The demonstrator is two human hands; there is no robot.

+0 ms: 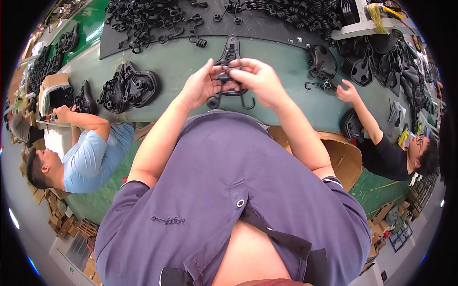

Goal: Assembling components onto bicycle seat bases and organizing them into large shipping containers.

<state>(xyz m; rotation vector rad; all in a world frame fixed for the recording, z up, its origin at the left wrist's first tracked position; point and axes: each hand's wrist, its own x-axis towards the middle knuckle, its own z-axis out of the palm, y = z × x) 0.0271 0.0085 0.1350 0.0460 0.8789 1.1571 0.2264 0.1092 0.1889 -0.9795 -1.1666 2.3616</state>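
Note:
Between my two hands is a black hooked part [249, 103], with a curved hook hanging at its right and a round end at its lower left. My right hand [260, 81] pinches it from above with thumb and fingers. My left hand [199, 86] holds its other side, thumb raised and fingertips curled against it. Parts of the piece are hidden behind my fingers. Right behind and below it, a black moulded plastic shell [232, 47] lies on the green tabletop [186, 62], partly covered by my hands.
Heaps of small black parts [157, 21] lie on a dark mat [267, 26] at the back. Black shells [138, 83] sit to the left, another shell [323, 62] to the right. A co-worker in light blue [90, 157] works at left; another co-worker's hand [347, 91] reaches in from the right.

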